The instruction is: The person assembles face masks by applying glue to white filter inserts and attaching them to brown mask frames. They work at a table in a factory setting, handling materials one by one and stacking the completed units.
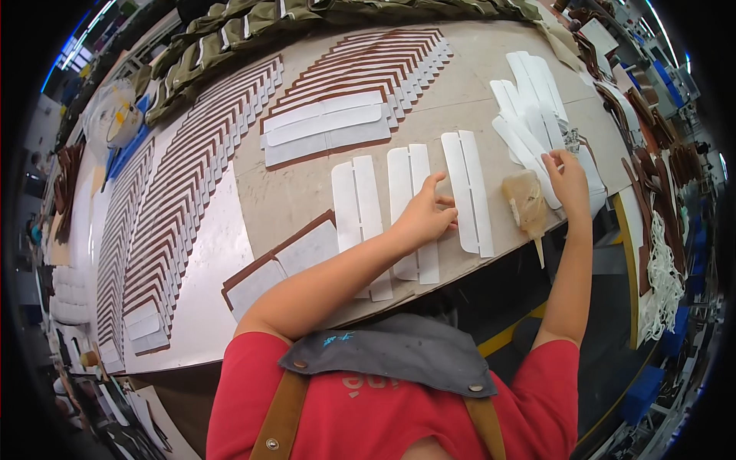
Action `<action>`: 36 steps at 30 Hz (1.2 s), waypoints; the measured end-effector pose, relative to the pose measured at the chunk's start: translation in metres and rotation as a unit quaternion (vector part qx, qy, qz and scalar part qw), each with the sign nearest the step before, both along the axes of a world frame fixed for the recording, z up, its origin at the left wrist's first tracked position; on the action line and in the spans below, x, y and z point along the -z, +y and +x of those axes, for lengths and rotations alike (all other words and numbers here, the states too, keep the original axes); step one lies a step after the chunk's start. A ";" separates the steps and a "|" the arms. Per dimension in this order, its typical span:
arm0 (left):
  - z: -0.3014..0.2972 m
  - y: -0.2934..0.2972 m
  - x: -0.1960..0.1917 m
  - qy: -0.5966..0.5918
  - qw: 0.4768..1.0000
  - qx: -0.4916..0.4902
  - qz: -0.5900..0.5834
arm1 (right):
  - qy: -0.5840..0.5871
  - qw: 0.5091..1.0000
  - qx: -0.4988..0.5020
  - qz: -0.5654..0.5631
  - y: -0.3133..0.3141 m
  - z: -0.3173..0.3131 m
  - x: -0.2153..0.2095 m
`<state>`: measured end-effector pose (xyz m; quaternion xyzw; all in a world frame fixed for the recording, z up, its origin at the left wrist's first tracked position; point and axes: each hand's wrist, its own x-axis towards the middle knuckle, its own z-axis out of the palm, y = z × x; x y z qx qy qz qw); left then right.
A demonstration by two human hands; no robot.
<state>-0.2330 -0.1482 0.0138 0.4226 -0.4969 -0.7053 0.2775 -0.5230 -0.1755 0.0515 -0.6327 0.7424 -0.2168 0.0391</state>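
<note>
My left hand [426,217] hovers by the middle of three pairs of white strips, its fingers bent and apart with nothing in them. These are the left pair [355,192], the middle pair [401,165] and the right pair [468,192], each laid side by side with a narrow gap. My right hand [569,184] is at the near edge of a loose pile of white strips [529,100], fingers bent and slightly apart; whether the tips touch a strip is unclear. Next to it lies a translucent squeeze bottle [524,201] with amber residue, its thin nozzle [540,253] jutting past the table edge.
Overlapping rows of brown-edged white panels [180,207] cover the left table [222,253]. One more brown-edged panel [299,249] lies under my left forearm. Olive fabric pieces [230,42] line the far edge. White cords [661,284] and brown strips hang at the right.
</note>
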 end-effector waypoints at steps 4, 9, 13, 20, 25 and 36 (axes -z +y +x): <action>0.021 0.007 -0.005 -0.045 0.994 0.002 -0.098 | -0.017 0.994 -0.025 0.109 0.033 0.021 -0.017; 0.069 0.024 -0.015 -0.096 0.963 -0.019 -0.250 | 0.133 0.978 -0.016 0.161 0.047 0.056 -0.015; 0.121 0.031 -0.012 -0.273 0.850 -0.041 -0.449 | 0.030 0.984 -0.023 0.173 0.037 0.048 -0.008; 0.155 0.040 0.016 -0.356 0.791 -0.069 -0.492 | -0.347 0.927 0.049 0.138 0.026 0.022 -0.007; 0.154 0.040 0.026 -0.356 0.785 -0.056 -0.504 | -0.007 0.995 -0.076 0.070 0.038 0.104 -0.022; 0.157 0.042 0.027 -0.343 0.788 -0.067 -0.507 | -0.060 0.974 -0.025 0.215 0.043 0.077 -0.004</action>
